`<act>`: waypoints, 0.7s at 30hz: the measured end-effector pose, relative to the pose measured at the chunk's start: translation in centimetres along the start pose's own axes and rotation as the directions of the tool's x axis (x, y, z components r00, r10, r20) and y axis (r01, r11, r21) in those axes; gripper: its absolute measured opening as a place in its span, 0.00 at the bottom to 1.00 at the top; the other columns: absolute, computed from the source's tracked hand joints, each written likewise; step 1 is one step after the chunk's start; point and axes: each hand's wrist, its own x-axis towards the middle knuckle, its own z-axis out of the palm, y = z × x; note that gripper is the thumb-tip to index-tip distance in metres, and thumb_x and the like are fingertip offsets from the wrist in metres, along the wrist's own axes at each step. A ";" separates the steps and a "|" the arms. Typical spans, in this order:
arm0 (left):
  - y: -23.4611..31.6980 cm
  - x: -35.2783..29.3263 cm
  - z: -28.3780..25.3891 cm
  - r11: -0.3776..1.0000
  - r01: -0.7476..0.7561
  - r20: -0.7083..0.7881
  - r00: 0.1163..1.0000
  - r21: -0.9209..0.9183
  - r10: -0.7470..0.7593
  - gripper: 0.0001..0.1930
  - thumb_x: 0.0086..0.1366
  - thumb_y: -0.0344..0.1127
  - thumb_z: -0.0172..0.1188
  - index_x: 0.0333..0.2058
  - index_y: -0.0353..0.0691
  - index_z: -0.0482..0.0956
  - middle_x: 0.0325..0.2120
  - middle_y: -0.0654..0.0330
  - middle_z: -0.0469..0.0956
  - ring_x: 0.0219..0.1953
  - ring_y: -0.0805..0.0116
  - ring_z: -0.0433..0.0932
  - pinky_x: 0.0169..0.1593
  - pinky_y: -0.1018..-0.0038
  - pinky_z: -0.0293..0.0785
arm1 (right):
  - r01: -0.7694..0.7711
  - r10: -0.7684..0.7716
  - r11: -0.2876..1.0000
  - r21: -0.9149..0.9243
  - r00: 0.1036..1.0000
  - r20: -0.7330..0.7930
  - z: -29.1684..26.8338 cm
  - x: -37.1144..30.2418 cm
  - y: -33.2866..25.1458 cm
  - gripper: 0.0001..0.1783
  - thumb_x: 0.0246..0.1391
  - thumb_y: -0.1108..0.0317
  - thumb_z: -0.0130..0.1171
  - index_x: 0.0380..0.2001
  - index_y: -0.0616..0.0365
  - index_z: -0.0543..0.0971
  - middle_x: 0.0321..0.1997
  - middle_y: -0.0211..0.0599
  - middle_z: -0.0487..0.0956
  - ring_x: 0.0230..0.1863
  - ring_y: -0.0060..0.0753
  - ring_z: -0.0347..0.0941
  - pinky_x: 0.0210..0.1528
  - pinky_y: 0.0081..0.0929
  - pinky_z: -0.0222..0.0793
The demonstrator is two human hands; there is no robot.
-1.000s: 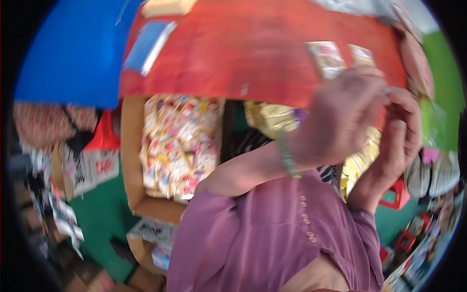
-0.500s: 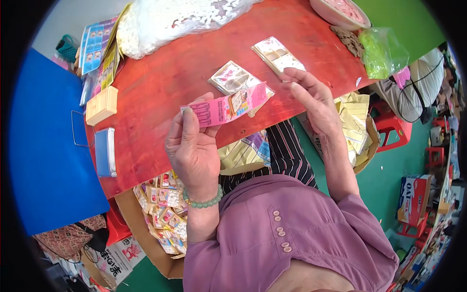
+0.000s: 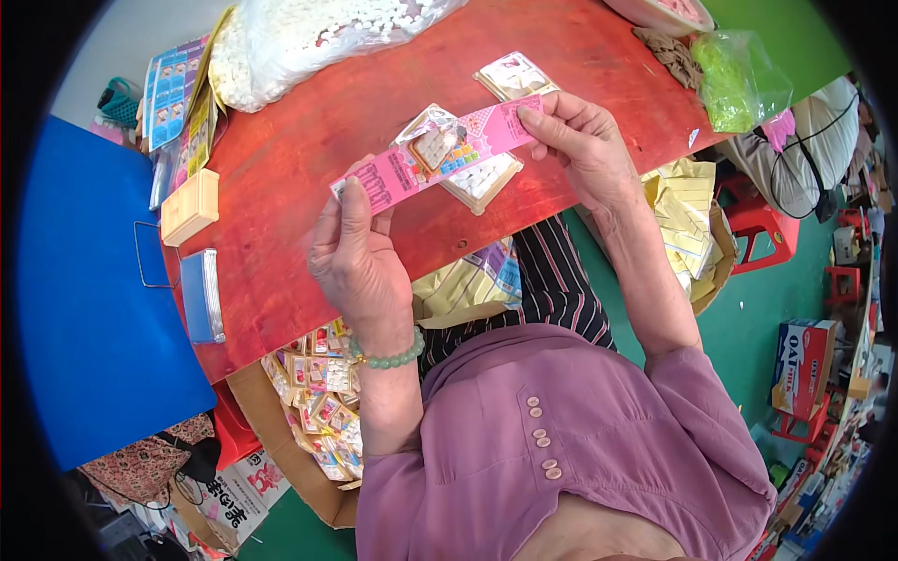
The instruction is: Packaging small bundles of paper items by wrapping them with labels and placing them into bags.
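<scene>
A long pink printed paper strip (image 3: 435,154) is stretched between my hands above the red table. My left hand (image 3: 360,248), with a green bead bracelet (image 3: 391,353) at the wrist, pinches its left end between thumb and fingers. At the other end, my right hand (image 3: 585,145) grips the strip, thumb on top. Under the strip lies a small tray (image 3: 485,184) with compartments and white pieces, partly covered by the paper. A similar tray (image 3: 514,75) sits farther back, its near part hidden by my right hand and the strip.
A clear bag of white pieces (image 3: 318,47) lies at the table's back left. Cream blocks (image 3: 190,208) and a blue-topped stack (image 3: 201,294) line the left edge. Below stands a cardboard box (image 3: 271,425) of filled packs. A green bag (image 3: 734,89) is at right.
My right hand has moved up and left and taken hold of the strip's free end. The strip is now held at both ends, higher and straighter.
</scene>
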 end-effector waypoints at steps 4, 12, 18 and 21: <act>-1.0 0.1 -1.5 0.997 0.074 -0.085 0.993 -0.029 -0.076 0.08 0.65 0.31 0.59 0.40 0.33 0.80 0.36 0.57 0.81 0.40 0.70 0.80 0.45 0.71 0.78 | 0.050 -0.052 0.993 -0.111 0.999 -0.007 0.8 0.3 0.2 0.07 0.57 0.68 0.60 0.32 0.60 0.81 0.28 0.25 0.78 0.25 0.13 0.68 0.30 0.12 0.64; -2.2 0.3 -2.3 0.982 0.188 -0.163 0.970 0.017 -0.183 0.11 0.62 0.27 0.61 0.43 0.35 0.79 0.36 0.61 0.81 0.35 0.73 0.80 0.38 0.78 0.79 | 0.262 -0.265 0.849 -0.459 0.962 0.061 4.1 -2.2 -3.0 0.05 0.54 0.74 0.61 0.25 0.62 0.77 0.23 0.23 0.74 0.26 0.16 0.67 0.30 0.17 0.61; -2.2 0.5 -3.5 0.966 0.258 -0.043 0.965 -0.031 -0.259 0.09 0.62 0.25 0.60 0.42 0.34 0.78 0.35 0.59 0.81 0.35 0.72 0.81 0.38 0.76 0.81 | 0.503 -0.444 0.640 -0.581 0.859 0.254 4.3 -2.6 -4.1 0.05 0.51 0.76 0.63 0.25 0.63 0.76 0.23 0.26 0.75 0.28 0.16 0.69 0.31 0.20 0.64; -2.3 0.7 -4.2 0.955 0.291 -0.045 0.955 -0.064 -0.294 0.06 0.62 0.26 0.61 0.39 0.36 0.79 0.34 0.59 0.81 0.34 0.72 0.81 0.39 0.77 0.81 | 0.343 -0.322 0.718 -0.606 0.935 0.148 3.5 -0.8 -3.7 0.05 0.53 0.74 0.62 0.27 0.62 0.77 0.26 0.25 0.77 0.29 0.16 0.69 0.31 0.19 0.65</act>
